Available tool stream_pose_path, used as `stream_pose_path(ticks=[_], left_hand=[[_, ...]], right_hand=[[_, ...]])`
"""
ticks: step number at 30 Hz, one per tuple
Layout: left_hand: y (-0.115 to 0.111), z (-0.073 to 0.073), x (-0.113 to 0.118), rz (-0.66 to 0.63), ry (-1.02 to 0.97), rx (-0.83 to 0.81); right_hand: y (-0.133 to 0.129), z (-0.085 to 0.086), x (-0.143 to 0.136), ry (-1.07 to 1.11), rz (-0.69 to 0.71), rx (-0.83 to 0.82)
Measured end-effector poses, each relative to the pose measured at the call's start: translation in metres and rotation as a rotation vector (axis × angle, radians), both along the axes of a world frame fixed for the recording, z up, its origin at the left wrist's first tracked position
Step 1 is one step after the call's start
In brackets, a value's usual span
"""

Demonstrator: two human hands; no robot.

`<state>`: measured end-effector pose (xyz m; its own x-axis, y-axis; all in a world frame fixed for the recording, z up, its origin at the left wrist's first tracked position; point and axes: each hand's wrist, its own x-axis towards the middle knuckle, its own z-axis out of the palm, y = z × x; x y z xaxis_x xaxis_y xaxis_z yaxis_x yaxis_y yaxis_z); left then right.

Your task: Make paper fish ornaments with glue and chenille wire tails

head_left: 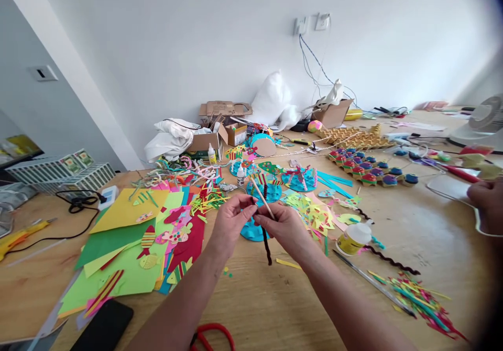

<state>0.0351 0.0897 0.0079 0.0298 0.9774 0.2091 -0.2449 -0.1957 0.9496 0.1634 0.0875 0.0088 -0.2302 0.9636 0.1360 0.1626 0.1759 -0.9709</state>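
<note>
A dark brown pipe cleaner (pixel 267 249) hangs down between my two hands over the table. My left hand (pixel 232 219) pinches it between thumb and fingertips. In my right hand (pixel 286 226) a thin pale wooden stick (pixel 258 189) slants up to the left, and the pipe cleaner lies against it at the fingers. Whether it is wound round the stick is hidden by the fingertips. Just behind my hands are blue paper discs (pixel 253 231) with fish cut-outs. Right of them lies another crimped dark pipe cleaner (pixel 396 263), beside a glue bottle (pixel 354 238).
Coloured paper sheets (pixel 129 251) with paper fish spread left. A black phone (pixel 106 326) and red-handled scissors (pixel 214 334) lie near the front edge. Shredded paper (pixel 420 298) and a pen (pixel 375 283) are right. Painted egg cartons (pixel 371 167) stand farther back. Another person's hand (pixel 489 201) shows at the right edge.
</note>
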Motion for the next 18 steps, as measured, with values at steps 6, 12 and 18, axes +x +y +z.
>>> stream_pose_path(ticks=[6,12,18], left_hand=[[0.006,0.001,-0.004,0.092,0.005,0.028],[0.006,0.013,-0.019,0.037,0.167,0.009],[0.000,0.019,-0.021,0.007,0.119,0.001]], right_hand=[[0.002,0.006,0.001,-0.151,-0.013,0.186],[-0.001,0.024,0.021,-0.441,0.019,0.539],[0.004,0.020,0.029,-0.523,0.026,0.596]])
